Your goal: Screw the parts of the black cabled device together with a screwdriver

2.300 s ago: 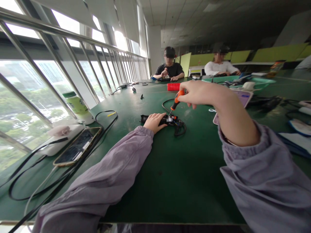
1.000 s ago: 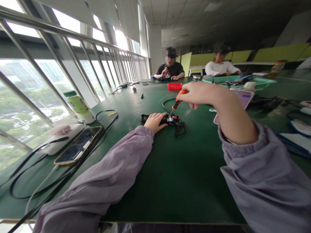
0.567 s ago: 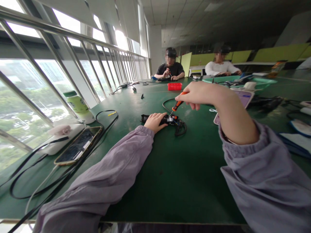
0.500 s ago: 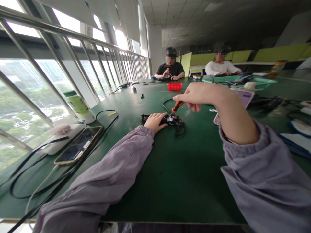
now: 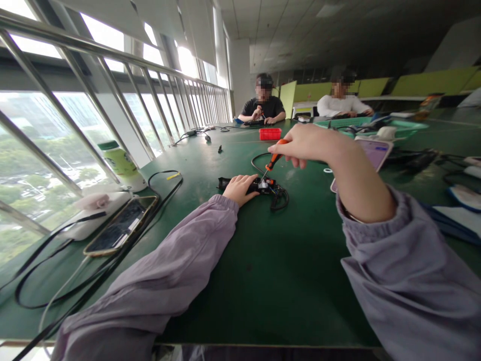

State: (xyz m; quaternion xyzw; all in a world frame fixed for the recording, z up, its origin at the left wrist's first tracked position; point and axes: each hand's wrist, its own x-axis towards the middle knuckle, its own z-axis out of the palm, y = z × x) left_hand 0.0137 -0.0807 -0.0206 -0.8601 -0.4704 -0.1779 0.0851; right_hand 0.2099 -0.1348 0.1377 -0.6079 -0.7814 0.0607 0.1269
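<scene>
A small black device with exposed parts and a looped black cable lies on the green table. My left hand rests on the device's left end, fingers curled over it and pressing it down. My right hand pinches the orange-and-black handle of a screwdriver, held slanted with its tip down on the device's middle.
A phone, a white charger block and black cables lie at the left, near a green-capped bottle. A red box sits further back. A purple phone and green trays lie at the right. Two people sit working at the far end.
My right hand's fingers have shifted round the screwdriver handle, as in twisting, while the tip stays on the device. The left hand has not moved.
</scene>
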